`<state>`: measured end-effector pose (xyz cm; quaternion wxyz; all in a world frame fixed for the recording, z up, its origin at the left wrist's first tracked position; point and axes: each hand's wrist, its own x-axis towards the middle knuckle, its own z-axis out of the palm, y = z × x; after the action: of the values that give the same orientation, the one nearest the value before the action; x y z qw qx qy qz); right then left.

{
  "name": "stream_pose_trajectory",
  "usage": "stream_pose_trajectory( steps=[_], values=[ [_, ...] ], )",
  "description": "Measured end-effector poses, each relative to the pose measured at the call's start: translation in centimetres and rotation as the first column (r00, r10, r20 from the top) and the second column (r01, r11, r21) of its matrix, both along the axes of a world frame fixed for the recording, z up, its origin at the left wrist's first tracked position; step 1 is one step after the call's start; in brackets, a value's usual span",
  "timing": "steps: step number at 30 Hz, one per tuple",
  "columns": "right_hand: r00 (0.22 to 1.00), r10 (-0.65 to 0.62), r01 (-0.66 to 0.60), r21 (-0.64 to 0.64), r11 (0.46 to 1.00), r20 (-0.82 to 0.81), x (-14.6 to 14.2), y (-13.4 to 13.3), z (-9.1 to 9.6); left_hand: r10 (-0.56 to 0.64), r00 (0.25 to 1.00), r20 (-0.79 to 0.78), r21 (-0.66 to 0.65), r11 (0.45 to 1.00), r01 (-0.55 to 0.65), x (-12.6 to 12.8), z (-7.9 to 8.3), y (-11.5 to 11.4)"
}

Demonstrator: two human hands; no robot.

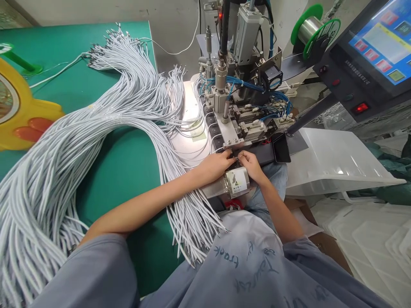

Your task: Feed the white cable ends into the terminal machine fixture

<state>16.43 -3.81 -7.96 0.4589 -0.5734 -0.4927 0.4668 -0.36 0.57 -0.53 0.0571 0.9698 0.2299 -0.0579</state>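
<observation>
We see a green desk (115,167) filling the left side of the room, with a yellow object (28,107) at its edge. Ahead of us stands a metal machine (221,107) with blue tubes, a green-flanged spool (311,32) behind it and a lit screen (385,47) to the right. Below the screen lies a translucent plastic tray (337,158).

The white cables (51,188) lie in a thick, curving bundle across the desk, their dark tips fanned out at the far end; one branch hangs towards our lap, and several strands loop against the machine's left side.

Our left arm stretches over that branch, its hand (221,162) at the machine's front; our right hand (252,164) meets it with elbow bent, just above a labelled packet (237,182). Both hands' fingers draw close together at a tiny piece, but we cannot tell whether they grip it.
</observation>
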Motion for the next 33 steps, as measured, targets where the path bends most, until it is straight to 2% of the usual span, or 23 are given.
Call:
stream_pose_trajectory(
  steps=[8,11,13,14,15,16,17,18,20,21,22,24,27,29,31,33],
  values=[
    [0.995,-0.097,0.096,0.037,0.995,0.017,-0.5,0.2,-0.5,0.107,0.986,-0.132,0.029,0.994,-0.104,-0.7,1.6,-0.6],
    [0.964,-0.251,0.241,0.112,0.964,0.089,-0.2,-1.0,0.7,0.136,0.980,-0.142,0.029,0.991,-0.133,-0.7,1.9,-0.5],
    [0.904,-0.403,0.374,0.189,0.908,0.147,-0.5,-2.8,2.0,0.193,0.971,-0.142,0.059,0.981,-0.186,-0.7,1.9,-0.4],
    [0.879,-0.443,0.404,0.216,0.889,0.179,-1.0,-4.0,2.6,0.227,0.965,-0.132,0.079,0.973,-0.217,-0.7,1.9,-0.4],
    [0.873,-0.437,0.394,0.215,0.894,0.215,-1.7,-5.2,3.3,0.258,0.959,-0.120,0.097,0.964,-0.247,-0.7,1.9,-0.3],
    [0.896,-0.362,0.324,0.180,0.929,0.258,-2.5,-6.4,3.7,0.281,0.954,-0.107,0.107,0.957,-0.270,-0.7,1.8,-0.3],
    [0.931,-0.215,0.190,0.113,0.975,0.295,-3.4,-7.5,4.1,0.299,0.949,-0.098,0.111,0.951,-0.288,-0.7,1.7,-0.2],
    [0.948,-0.054,0.046,0.034,0.998,0.313,-4.4,-8.4,4.2,0.309,0.946,-0.094,0.109,0.948,-0.299,-0.8,1.7,-0.2],
    [0.925,0.245,-0.224,-0.106,0.969,0.292,-6.4,-9.7,4.0,0.316,0.944,-0.092,0.100,0.946,-0.307,-0.8,1.5,-0.1],
    [0.901,0.339,-0.309,-0.148,0.940,0.270,-7.2,-10.0,3.7,0.317,0.944,-0.092,0.098,0.946,-0.308,-0.8,1.5,-0.1],
    [0.882,0.393,-0.358,-0.173,0.917,0.259,-7.9,-10.1,3.5,0.316,0.944,-0.091,0.098,0.947,-0.307,-0.8,1.6,-0.1],
    [0.869,0.398,-0.358,-0.184,0.916,0.293,-8.6,-10.2,3.3,0.306,0.948,-0.085,0.102,0.949,-0.298,-0.7,1.8,-0.3],
    [0.844,0.266,-0.246,-0.103,0.964,0.466,-8.3,-10.3,3.9,0.231,0.973,0.006,0.030,0.973,-0.231,-0.2,2.4,-1.3],
    [0.821,0.170,-0.182,-0.034,0.983,0.545,-7.5,-10.4,4.5,0.087,0.986,0.142,-0.101,0.992,-0.073,0.1,2.5,-2.5],
    [0.823,0.126,-0.135,-0.026,0.991,0.554,-6.3,-10.3,4.9,-0.055,0.953,0.299,-0.226,0.966,0.127,0.4,2.4,-3.5],
    [0.856,0.093,-0.084,-0.039,0.996,0.508,-5.0,-10.0,5.3,-0.088,0.901,0.426,-0.325,0.914,0.242,0.4,2.1,-4.1]
  ],
)
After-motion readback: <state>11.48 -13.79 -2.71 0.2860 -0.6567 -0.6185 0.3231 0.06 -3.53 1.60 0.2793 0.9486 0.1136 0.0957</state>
